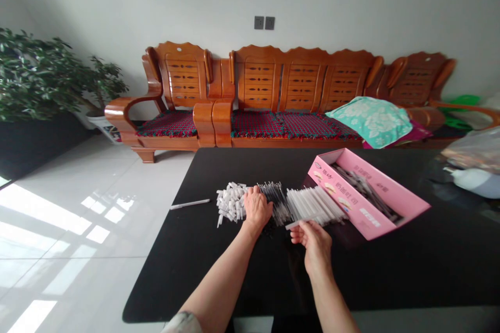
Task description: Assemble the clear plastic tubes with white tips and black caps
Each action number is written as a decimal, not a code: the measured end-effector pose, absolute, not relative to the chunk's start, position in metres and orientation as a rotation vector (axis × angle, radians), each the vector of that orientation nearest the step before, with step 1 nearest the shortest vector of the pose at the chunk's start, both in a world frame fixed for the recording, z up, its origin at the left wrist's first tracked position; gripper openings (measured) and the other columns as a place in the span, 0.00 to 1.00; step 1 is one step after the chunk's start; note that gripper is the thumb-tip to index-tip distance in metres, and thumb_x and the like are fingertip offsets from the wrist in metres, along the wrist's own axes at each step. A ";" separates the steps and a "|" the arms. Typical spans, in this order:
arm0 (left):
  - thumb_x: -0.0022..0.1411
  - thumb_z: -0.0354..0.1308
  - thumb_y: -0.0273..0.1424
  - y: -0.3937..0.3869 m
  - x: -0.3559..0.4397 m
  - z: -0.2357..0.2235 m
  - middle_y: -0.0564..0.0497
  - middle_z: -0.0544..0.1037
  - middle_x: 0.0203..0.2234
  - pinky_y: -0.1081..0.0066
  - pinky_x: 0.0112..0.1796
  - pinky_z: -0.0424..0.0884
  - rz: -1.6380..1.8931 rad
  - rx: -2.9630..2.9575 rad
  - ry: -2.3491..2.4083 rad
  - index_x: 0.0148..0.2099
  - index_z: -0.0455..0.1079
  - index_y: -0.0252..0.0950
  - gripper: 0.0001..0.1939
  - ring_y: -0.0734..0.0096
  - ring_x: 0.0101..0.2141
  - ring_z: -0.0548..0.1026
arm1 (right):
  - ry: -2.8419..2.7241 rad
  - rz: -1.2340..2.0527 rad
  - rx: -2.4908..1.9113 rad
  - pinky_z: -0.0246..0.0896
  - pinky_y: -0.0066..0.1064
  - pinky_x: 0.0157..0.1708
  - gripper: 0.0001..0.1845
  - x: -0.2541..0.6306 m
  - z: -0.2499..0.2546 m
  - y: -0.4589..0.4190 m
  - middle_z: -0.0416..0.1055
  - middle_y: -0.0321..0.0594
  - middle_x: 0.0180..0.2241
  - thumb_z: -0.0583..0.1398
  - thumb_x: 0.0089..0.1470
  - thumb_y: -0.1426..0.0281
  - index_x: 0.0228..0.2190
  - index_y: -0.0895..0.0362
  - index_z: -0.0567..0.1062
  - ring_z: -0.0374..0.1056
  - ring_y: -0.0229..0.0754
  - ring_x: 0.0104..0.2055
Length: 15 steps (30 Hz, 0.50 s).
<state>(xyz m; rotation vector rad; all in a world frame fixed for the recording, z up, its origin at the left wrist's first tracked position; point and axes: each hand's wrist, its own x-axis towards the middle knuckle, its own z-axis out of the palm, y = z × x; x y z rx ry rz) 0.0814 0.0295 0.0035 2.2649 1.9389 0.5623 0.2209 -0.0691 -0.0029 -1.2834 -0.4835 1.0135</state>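
Observation:
My right hand pinches a slim white pen barrel just in front of a row of similar white pen barrels. To its left, my left hand reaches down with bent fingers between a heap of short white pen caps and a bundle of thin dark pen refills. Its fingertips are hidden, so whatever they grasp does not show. Small black pieces lie close to my left wrist. Farther left, one white pen with a dark end rests alone.
A pink box holding dark, slender pieces stands right of the barrels on the black table. Plastic-wrapped items sit at the table's right side. Behind it is a wooden sofa with a turquoise cushion; plants stand left.

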 end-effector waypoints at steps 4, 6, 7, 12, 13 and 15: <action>0.59 0.59 0.34 0.027 0.084 0.003 0.35 0.73 0.45 0.53 0.51 0.63 0.618 2.185 1.914 0.38 0.79 0.30 0.13 0.46 0.50 0.67 | -0.476 1.018 -1.287 0.66 0.26 0.15 0.15 0.220 -0.002 -0.069 0.77 0.44 0.19 0.70 0.37 0.62 0.22 0.60 0.76 0.71 0.41 0.18; 0.58 0.57 0.31 0.027 0.085 0.001 0.35 0.74 0.44 0.53 0.50 0.63 0.639 2.145 1.925 0.38 0.79 0.30 0.12 0.46 0.50 0.68 | -0.482 1.021 -1.287 0.66 0.26 0.15 0.15 0.218 -0.002 -0.069 0.77 0.44 0.19 0.70 0.38 0.62 0.22 0.60 0.76 0.71 0.41 0.18; 0.58 0.57 0.29 0.028 0.085 0.001 0.35 0.74 0.43 0.53 0.50 0.63 0.652 2.134 1.932 0.38 0.79 0.30 0.11 0.46 0.49 0.69 | -0.488 1.024 -1.287 0.66 0.26 0.15 0.15 0.217 -0.002 -0.069 0.77 0.44 0.19 0.70 0.38 0.62 0.22 0.60 0.76 0.71 0.41 0.18; 0.57 0.55 0.26 0.031 0.078 0.001 0.37 0.76 0.38 0.59 0.46 0.67 0.772 2.041 1.964 0.31 0.77 0.31 0.08 0.51 0.45 0.72 | -0.519 1.033 -1.276 0.65 0.25 0.15 0.15 0.213 -0.006 -0.069 0.76 0.42 0.18 0.70 0.40 0.61 0.22 0.61 0.76 0.70 0.39 0.18; 0.58 0.55 0.26 0.030 0.075 0.003 0.38 0.76 0.37 0.61 0.45 0.67 0.828 1.987 1.967 0.31 0.76 0.32 0.08 0.54 0.44 0.74 | -0.530 1.031 -1.272 0.65 0.24 0.15 0.15 0.212 -0.006 -0.068 0.76 0.42 0.18 0.70 0.40 0.61 0.22 0.61 0.76 0.70 0.39 0.18; 0.61 0.54 0.28 0.027 0.065 0.008 0.42 0.77 0.35 0.65 0.41 0.68 0.956 1.867 1.926 0.32 0.74 0.34 0.08 0.59 0.39 0.76 | -0.565 1.029 -1.262 0.65 0.24 0.15 0.16 0.210 -0.005 -0.066 0.76 0.42 0.18 0.70 0.40 0.61 0.22 0.61 0.76 0.70 0.39 0.18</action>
